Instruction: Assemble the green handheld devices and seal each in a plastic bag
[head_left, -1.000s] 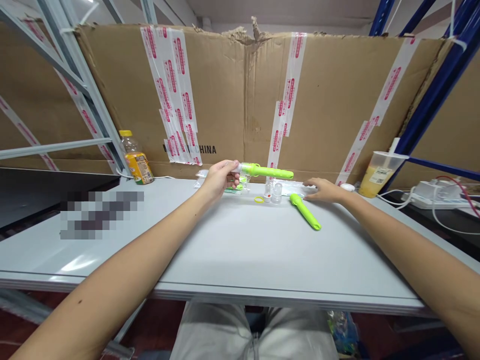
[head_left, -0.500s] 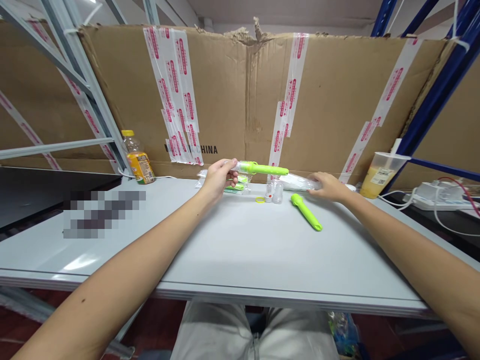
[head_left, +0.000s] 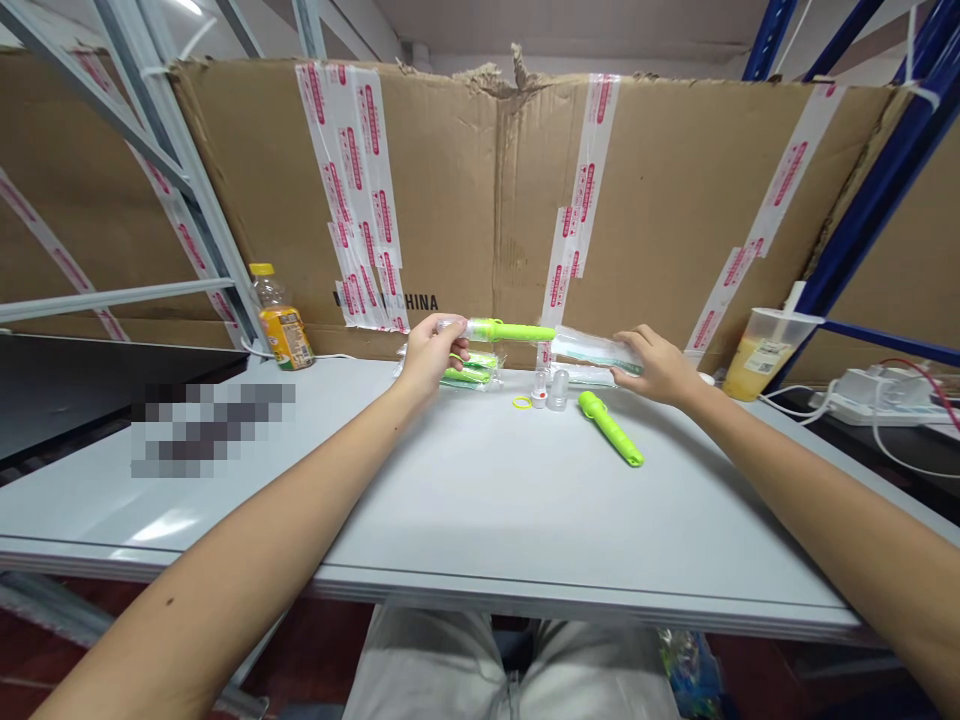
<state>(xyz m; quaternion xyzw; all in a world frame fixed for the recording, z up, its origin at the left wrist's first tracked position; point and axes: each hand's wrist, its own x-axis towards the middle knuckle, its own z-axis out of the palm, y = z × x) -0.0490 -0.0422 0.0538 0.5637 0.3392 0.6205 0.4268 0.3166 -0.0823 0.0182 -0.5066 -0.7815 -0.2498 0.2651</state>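
Note:
My left hand [head_left: 429, 350] is closed around the clear end of a bright green pen-like stick [head_left: 510, 330], held level above the table. My right hand [head_left: 657, 364] grips a clear plastic bag [head_left: 592, 349], lifted off the table with its open end toward the stick's tip. A second green stick [head_left: 610, 441] lies on the grey table [head_left: 480, 500] below my right hand. Two small clear caps [head_left: 549, 388], one with a red base, and a yellow ring [head_left: 520, 402] sit between my hands. Under my left hand rests a packet of green parts [head_left: 471, 372].
A taped cardboard wall [head_left: 480, 200] backs the table. A yellow-capped drink bottle [head_left: 280, 322] stands at the back left, a lidded cup of yellow drink [head_left: 763, 352] at the back right, beside a white power strip with cables [head_left: 870, 405]. Metal shelving frames both sides.
My right hand has taken the clear bag off the table and raised it toward the stick. My left hand has drawn the green stick slightly left.

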